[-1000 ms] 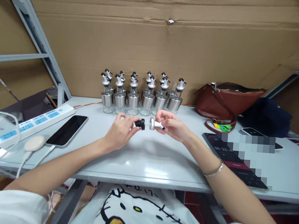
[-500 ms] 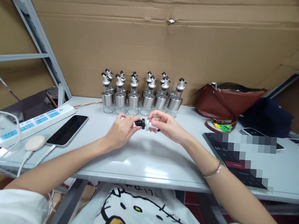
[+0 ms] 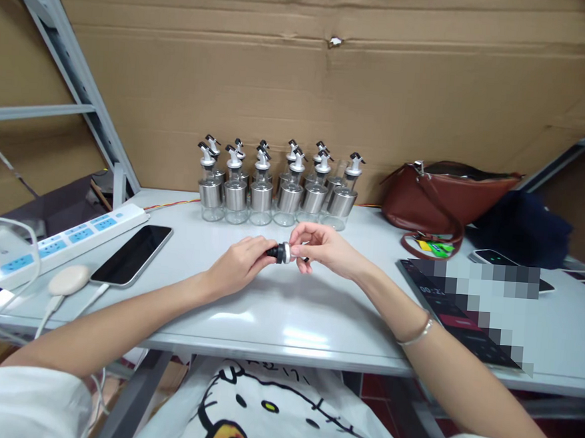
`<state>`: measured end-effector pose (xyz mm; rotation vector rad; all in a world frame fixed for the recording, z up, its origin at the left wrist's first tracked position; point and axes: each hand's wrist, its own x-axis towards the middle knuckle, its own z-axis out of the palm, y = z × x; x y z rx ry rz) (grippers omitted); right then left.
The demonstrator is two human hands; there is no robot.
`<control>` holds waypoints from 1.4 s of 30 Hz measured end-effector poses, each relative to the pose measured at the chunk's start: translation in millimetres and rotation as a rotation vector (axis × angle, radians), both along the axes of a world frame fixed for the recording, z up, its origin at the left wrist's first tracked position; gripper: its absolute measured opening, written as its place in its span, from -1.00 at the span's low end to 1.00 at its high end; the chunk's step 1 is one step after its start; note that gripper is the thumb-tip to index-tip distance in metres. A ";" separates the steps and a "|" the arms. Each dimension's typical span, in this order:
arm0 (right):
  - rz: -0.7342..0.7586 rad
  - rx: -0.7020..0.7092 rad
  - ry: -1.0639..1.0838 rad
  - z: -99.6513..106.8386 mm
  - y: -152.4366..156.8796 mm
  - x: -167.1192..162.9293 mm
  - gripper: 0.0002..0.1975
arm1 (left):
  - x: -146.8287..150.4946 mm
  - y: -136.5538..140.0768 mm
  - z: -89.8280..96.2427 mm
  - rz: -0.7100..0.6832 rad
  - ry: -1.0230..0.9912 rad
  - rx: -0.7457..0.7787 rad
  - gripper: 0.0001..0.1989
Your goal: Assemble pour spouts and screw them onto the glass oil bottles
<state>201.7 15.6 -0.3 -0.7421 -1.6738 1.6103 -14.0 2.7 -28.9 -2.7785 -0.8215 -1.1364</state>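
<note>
Between my two hands, just above the table, lies a bottle pourer spout (image 3: 283, 252) held sideways, with a black ribbed stopper and a white collar. My left hand (image 3: 242, 263) pinches the black stopper end. Around the white spout end, the fingers of my right hand (image 3: 323, 249) are closed and hide most of it; a bit of its black lever shows below them. Behind my hands stand several glass oil bottles (image 3: 290, 197) with steel sleeves, most topped with similar white and black pourers. One bottle (image 3: 337, 175) in the back row at the right appears to have no pourer.
A power strip (image 3: 78, 234), a dark phone (image 3: 133, 256) and a round white charger (image 3: 69, 280) with cables lie to the left. On the right are a brown leather bag (image 3: 429, 198), a dark cap (image 3: 527, 229) and a tablet (image 3: 446, 306). A cardboard wall (image 3: 301, 93) closes off the back.
Both hands have lowered slightly, bringing the pourer a little down with them. My right fingers have shifted on the white end and now cover more of it. The bottles have not moved.
</note>
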 end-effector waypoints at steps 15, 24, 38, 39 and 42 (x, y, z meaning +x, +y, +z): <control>0.056 -0.047 -0.017 -3.5 -1.6 -7.1 -0.65 | -0.5 -0.5 -12.0 -0.053 -0.034 -0.019 -0.77; 0.006 0.009 -0.014 -6.3 -1.7 -10.1 -0.67 | 1.1 0.2 -7.0 -0.011 -0.071 -0.088 -0.84; -0.008 0.114 -0.158 -7.2 -4.1 -10.7 -0.63 | 11.8 -10.6 1.3 0.007 -0.294 -0.402 -0.81; 0.003 0.094 -0.144 -8.6 -4.5 -11.8 -0.62 | 11.7 -10.6 1.7 -0.001 -0.295 -0.422 -0.81; 0.010 0.063 -0.108 -10.9 -4.0 -13.5 -0.61 | 11.9 -10.2 2.2 -0.065 -0.313 -0.482 -0.80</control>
